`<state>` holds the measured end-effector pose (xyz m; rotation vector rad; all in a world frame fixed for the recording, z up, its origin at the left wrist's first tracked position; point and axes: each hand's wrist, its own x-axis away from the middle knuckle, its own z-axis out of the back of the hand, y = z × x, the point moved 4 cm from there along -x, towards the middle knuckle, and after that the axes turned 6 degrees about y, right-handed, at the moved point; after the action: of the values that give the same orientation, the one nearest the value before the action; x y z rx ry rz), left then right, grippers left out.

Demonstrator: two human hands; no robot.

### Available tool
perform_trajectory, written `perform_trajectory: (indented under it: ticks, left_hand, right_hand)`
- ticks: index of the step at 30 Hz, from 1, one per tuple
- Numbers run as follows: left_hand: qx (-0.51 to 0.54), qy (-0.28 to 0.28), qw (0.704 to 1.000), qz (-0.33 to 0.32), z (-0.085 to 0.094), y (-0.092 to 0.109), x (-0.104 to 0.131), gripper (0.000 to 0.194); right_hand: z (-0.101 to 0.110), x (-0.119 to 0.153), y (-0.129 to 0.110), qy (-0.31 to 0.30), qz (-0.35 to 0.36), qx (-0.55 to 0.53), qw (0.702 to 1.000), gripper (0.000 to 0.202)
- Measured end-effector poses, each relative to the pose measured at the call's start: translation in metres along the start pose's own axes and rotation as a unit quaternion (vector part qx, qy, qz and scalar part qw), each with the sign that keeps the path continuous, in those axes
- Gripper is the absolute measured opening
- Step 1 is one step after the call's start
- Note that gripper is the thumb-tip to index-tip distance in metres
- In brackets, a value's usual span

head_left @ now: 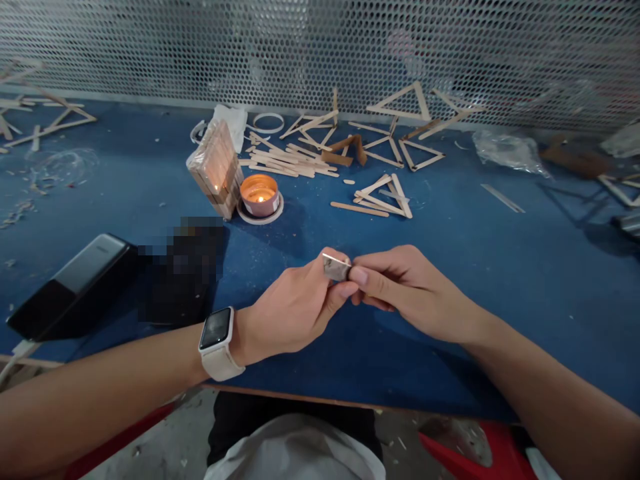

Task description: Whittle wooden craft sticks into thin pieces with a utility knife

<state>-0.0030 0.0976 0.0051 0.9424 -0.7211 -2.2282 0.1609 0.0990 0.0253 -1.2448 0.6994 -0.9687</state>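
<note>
Above the front of the blue table, my left hand [290, 307] and my right hand [415, 287] meet fingertip to fingertip. Between them is a small flat grey metal blade [336, 268] with a bright upper edge. My right thumb and fingers pinch its right end. The left fingers are closed around its other side, with the thumb below it. Whether anything else is tucked between the fingertips is hidden. A watch with a pale strap [223, 365] is on my left wrist.
A lit candle in a tin [259, 203] stands by a wrapped bundle of sticks [215, 167]. Loose wooden sticks [285, 160] and stick triangles [385, 200] lie behind. A power bank [75, 287] and a dark blurred object [185, 280] are at left. Perforated metal [300, 53] borders the back.
</note>
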Motion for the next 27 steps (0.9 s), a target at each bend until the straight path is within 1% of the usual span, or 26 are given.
perform_trajectory:
  ticks: [3,7,12,16,20,24,27]
  left_hand:
    - [0.021,-0.015,1.000,0.011,-0.0011,-0.0011,0.0006,0.043]
    - [0.033,-0.028,0.999,0.002,-0.0034,-0.0046,0.0003,0.036]
    - [0.034,0.007,0.999,-0.039,-0.0011,-0.0026,-0.0015,0.029]
    - [0.049,0.004,0.998,-0.027,-0.0004,-0.0008,-0.0007,0.026]
    - [0.068,-0.013,0.998,-0.008,-0.0017,-0.0011,-0.0002,0.028]
    - [0.073,-0.017,0.997,-0.021,-0.0018,0.0008,0.0000,0.031]
    - [0.063,-0.022,0.998,-0.019,-0.0018,0.0011,-0.0003,0.031]
  right_hand:
    - [0.0010,-0.0001,0.0006,0.001,0.005,0.011,1.000,0.055]
    - [0.0018,-0.0011,0.0013,-0.005,-0.001,0.024,1.000,0.055]
    - [0.0021,-0.0022,0.0003,-0.005,-0.007,0.011,1.000,0.056]
    - [0.0025,-0.0021,0.0004,-0.008,-0.001,0.001,1.000,0.054]
    - [0.0029,-0.0008,0.0009,-0.018,0.007,-0.001,1.000,0.051]
    - [0.0031,0.0008,0.0020,-0.040,0.003,0.002,0.999,0.051]
    - [0.0037,0.0007,0.0024,-0.046,0.001,-0.003,0.999,0.050]
